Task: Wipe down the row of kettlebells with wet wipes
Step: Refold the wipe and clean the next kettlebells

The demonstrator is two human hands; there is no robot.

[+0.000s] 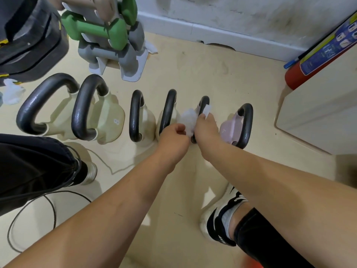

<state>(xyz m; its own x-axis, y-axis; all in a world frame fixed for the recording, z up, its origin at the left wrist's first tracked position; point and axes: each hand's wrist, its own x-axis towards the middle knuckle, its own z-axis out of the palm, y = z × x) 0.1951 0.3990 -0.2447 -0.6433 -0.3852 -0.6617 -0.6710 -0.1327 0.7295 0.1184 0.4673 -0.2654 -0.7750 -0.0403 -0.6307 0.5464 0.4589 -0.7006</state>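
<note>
At kettlebell: left hand, right hand grip wipe.

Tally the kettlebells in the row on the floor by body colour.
Cream-bodied kettlebells with black handles: 4
Pink-bodied kettlebells with black handles: 2
Total: 6

Second cream kettlebell from the left is showing a white "8" on its side. Pink kettlebell at far right is showing a faint digit, unreadable. Blue label on the fire extinguisher is carrying pictograms and print, illegible.
</note>
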